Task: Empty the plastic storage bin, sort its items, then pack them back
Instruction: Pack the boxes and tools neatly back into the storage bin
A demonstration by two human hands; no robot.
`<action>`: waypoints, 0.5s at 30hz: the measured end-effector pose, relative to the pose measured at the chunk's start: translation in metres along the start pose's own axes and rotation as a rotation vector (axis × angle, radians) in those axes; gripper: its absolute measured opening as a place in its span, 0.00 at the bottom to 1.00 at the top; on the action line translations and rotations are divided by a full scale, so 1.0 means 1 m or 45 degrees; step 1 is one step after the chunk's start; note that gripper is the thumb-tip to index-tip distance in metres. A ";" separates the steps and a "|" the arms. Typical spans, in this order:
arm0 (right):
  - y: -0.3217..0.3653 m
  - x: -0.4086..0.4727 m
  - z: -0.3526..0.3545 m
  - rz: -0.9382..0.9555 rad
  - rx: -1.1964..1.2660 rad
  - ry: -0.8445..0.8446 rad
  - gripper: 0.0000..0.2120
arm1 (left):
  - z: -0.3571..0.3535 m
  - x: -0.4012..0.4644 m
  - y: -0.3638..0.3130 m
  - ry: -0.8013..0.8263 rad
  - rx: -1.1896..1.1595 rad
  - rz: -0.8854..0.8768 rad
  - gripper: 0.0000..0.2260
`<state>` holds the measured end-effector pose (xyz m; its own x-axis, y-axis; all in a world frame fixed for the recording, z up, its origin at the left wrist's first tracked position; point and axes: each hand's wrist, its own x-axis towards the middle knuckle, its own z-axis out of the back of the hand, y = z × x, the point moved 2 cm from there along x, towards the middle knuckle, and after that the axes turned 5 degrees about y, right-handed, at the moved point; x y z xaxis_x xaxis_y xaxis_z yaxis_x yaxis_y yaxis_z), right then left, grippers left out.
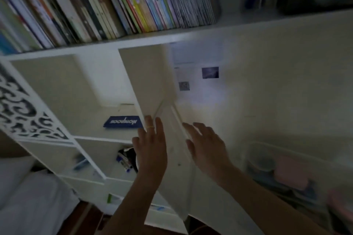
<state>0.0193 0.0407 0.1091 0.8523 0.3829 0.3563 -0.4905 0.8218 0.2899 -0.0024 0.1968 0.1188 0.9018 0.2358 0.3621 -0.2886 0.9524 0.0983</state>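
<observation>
A clear plastic storage bin sits at the lower right inside the white shelf unit, blurred; a pink item, a round bluish item and darker blue things lie in it. My left hand reaches forward with straight fingers in front of the white upright divider panel, a yellow ring on one finger. My right hand is spread open just right of that panel, left of the bin and apart from it. Neither hand holds anything.
A row of books fills the top shelf. A blue label with white lettering lies in the left compartment. Pens and small dark items sit in a lower cubby. A white carved fretwork panel stands at the left.
</observation>
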 end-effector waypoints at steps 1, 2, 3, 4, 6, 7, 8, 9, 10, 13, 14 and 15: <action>0.008 0.008 0.000 0.015 0.064 0.005 0.23 | 0.002 -0.001 0.001 -0.013 -0.043 0.000 0.30; 0.014 0.015 0.000 0.013 0.136 0.021 0.22 | 0.005 -0.001 0.001 -0.028 -0.127 0.009 0.31; 0.017 0.020 0.002 -0.004 0.211 0.039 0.22 | 0.010 0.000 0.000 -0.010 -0.276 0.026 0.31; 0.018 0.023 0.002 -0.043 0.295 0.065 0.21 | 0.015 0.001 -0.002 0.044 -0.461 0.050 0.29; 0.015 0.026 0.008 -0.213 0.576 0.143 0.22 | 0.022 0.001 -0.009 0.181 -0.815 0.086 0.24; 0.011 0.026 0.010 -0.347 0.770 0.200 0.23 | 0.025 -0.002 -0.016 0.213 -0.935 0.060 0.23; 0.004 0.025 0.012 -0.490 0.960 0.247 0.24 | 0.027 -0.007 -0.024 0.238 -1.038 0.007 0.23; -0.004 0.022 0.014 -0.605 1.073 0.272 0.26 | 0.028 -0.011 -0.035 0.280 -1.153 -0.054 0.23; -0.014 0.018 0.017 -0.676 1.085 0.276 0.27 | 0.025 -0.016 -0.045 0.359 -1.291 -0.099 0.23; -0.052 0.000 0.024 -0.810 0.958 0.144 0.22 | 0.012 -0.023 -0.071 0.715 -1.797 -0.077 0.22; -0.065 -0.007 0.028 -0.859 0.947 0.097 0.19 | 0.006 -0.022 -0.078 0.804 -1.973 -0.052 0.22; -0.079 -0.015 0.033 -0.899 0.944 0.068 0.16 | 0.001 -0.020 -0.084 0.859 -2.093 -0.036 0.21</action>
<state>0.0394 -0.0435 0.1103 0.9882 -0.0545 -0.1431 0.1528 0.4065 0.9008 0.0038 0.1125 0.1042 0.9854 -0.1544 -0.0722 -0.0651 0.0505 -0.9966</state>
